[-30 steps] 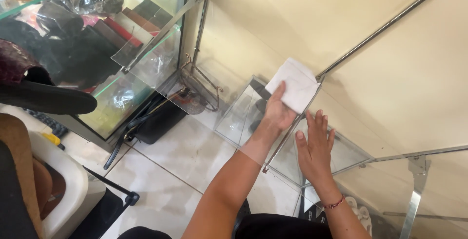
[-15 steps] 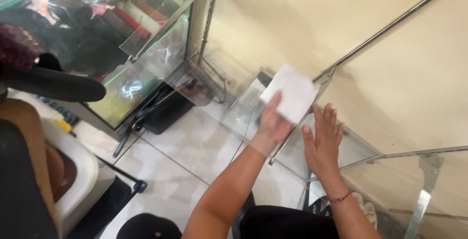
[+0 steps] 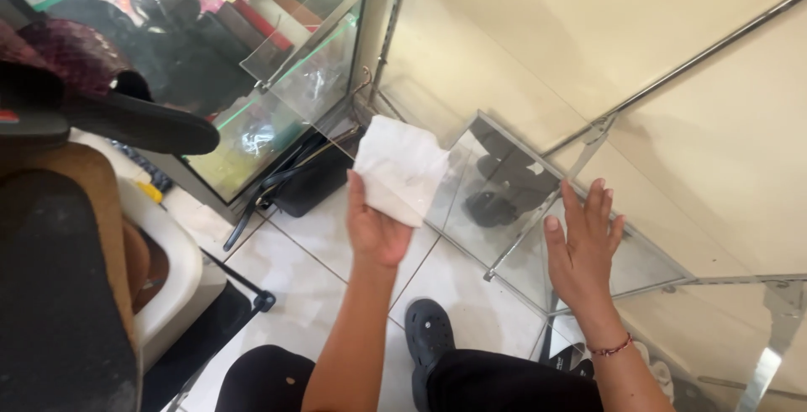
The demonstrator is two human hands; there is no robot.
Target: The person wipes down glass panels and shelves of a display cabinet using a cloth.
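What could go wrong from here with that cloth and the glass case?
The right hand presses flat on the glass panel, which sits in a thin metal frame; leaning hard might crack or shift it. The left hand holds the white cloth by one edge only, so it could slip. The black shoe stands close to the case's base, so a step forward could knock it.

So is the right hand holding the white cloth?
No, the left hand holds the cloth; the right hand is spread flat and holds nothing.
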